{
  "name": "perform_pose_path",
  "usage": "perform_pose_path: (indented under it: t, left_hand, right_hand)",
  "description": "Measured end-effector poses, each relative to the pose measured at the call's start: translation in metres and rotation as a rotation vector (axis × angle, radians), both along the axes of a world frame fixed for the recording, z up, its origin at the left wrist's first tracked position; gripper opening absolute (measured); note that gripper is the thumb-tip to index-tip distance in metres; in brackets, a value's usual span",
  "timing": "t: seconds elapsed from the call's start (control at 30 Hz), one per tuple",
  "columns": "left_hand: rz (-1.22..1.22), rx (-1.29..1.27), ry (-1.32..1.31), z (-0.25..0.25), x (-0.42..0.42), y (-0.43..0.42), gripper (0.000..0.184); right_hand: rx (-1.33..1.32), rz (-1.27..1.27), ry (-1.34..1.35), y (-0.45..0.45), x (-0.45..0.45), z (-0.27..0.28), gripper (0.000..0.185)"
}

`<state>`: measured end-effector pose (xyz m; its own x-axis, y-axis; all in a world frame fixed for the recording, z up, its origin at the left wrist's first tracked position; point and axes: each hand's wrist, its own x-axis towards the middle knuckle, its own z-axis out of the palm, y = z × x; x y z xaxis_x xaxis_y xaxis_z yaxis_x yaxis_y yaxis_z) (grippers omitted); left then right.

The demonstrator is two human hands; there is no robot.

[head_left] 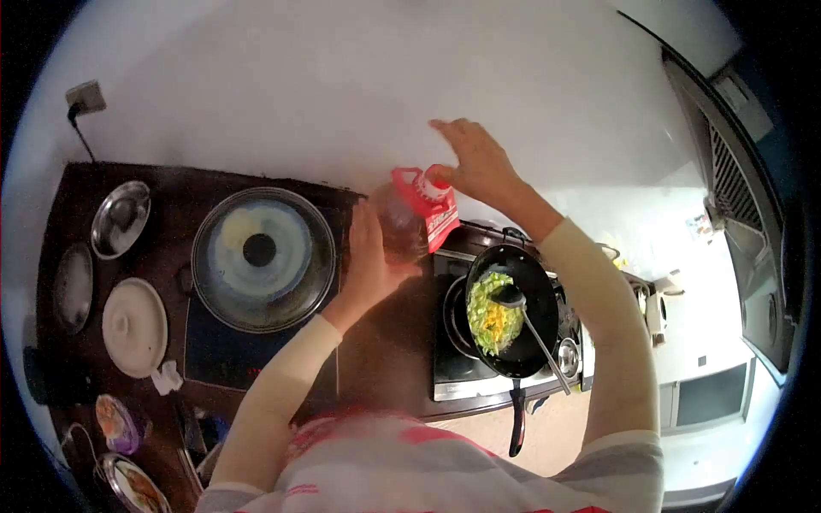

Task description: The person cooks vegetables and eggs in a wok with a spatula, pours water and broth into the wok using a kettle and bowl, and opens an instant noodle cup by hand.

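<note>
Bottle [410, 221] label txt blurry, unreadable; L hand [368, 261] hides pt of it; plate [109, 468] (btm L) cut off at edge.

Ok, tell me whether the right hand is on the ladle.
No, the right hand is at the red cap of a plastic jug, while the ladle rests in the wok.

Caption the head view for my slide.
Left hand at a red-handled bottle, right hand at its red cap, beside a wok of green and yellow food.
</note>
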<state>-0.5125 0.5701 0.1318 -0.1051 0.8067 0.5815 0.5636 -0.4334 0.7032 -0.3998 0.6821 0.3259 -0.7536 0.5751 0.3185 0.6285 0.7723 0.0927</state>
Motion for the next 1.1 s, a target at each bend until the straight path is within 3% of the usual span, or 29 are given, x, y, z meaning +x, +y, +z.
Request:
perform_pose_path:
  t: [0.07, 0.13, 0.2, 0.23, 0.3, 0.33, 0.4, 0.43, 0.53, 0.57, 0.7, 0.8, 0.9, 1.0, 1.07, 1.1]
  left_hand:
    - [-0.028, -0.032, 0.002, -0.007, -0.001, -0.035, 0.102]
    - [-0.036, 0.019, 0.055, -0.028, 0.006, -0.068, 0.087]
    - [-0.056, -0.124, 0.130, -0.049, 0.020, -0.098, 0.085]
    - [-0.086, -0.279, 0.061, -0.056, 0.025, -0.105, 0.085]
    - [-0.142, -0.587, -0.097, -0.071, 0.039, -0.116, 0.085]
    - [-0.138, -0.693, -0.383, -0.081, 0.044, -0.110, 0.087]
    - [-0.130, -0.847, -0.972, -0.096, 0.052, -0.087, 0.090]
    - [-0.148, -0.786, -1.301, -0.088, 0.058, -0.082, 0.090]
    - [-0.137, -0.693, -1.919, -0.094, 0.070, -0.067, 0.082]
    - [-0.305, -0.597, -1.919, -0.106, 0.076, -0.067, 0.066]
    - [-0.503, -0.462, -1.969, -0.118, 0.100, -0.106, 0.052]
    - [-0.415, -0.425, -2.038, -0.085, 0.116, -0.160, 0.028]
    - [-0.573, -0.468, -2.059, -0.085, 0.128, -0.212, 0.037]
    - [-0.559, -0.485, -2.048, -0.054, 0.118, -0.281, 0.049]
    - [-0.424, -0.597, -2.091, -0.026, 0.101, -0.335, 0.052]
    - [-0.476, -0.573, -2.030, -0.039, 0.107, -0.353, 0.067]
  right_hand:
    - [-0.332, -0.047, 0.275, -0.014, -0.010, -0.001, 0.053]
    - [-0.511, -0.021, 0.249, -0.017, -0.015, -0.030, 0.047]
    - [-0.577, 0.107, 0.244, -0.013, -0.022, -0.054, 0.036]
    - [-1.230, -0.013, 0.551, -0.019, -0.030, -0.051, 0.030]
    - [-1.381, -0.041, 0.558, -0.024, -0.027, -0.036, 0.028]
    - [-1.452, -0.060, 0.558, -0.024, -0.021, -0.028, 0.028]
    - [-1.465, -0.043, 0.473, -0.039, -0.002, -0.016, 0.025]
    - [-1.476, -0.059, 0.422, -0.048, 0.006, -0.010, 0.023]
    - [-1.488, -0.098, 0.274, -0.077, 0.025, 0.005, 0.019]
    - [-1.490, -0.092, 0.229, -0.086, 0.028, 0.010, 0.018]
    - [-1.314, 0.040, -0.018, -0.131, 0.040, 0.014, 0.015]
    - [-1.068, 0.127, -0.285, -0.175, 0.043, 0.027, 0.027]
    - [-1.034, 0.066, -0.351, -0.244, 0.034, 0.057, 0.031]
    - [-1.058, 0.026, -0.467, -0.303, 0.031, 0.083, 0.014]
    - [-1.116, 0.010, -0.339, -0.364, 0.018, 0.088, 0.015]
    - [-1.090, 0.038, -0.230, -0.384, 0.022, 0.082, 0.013]
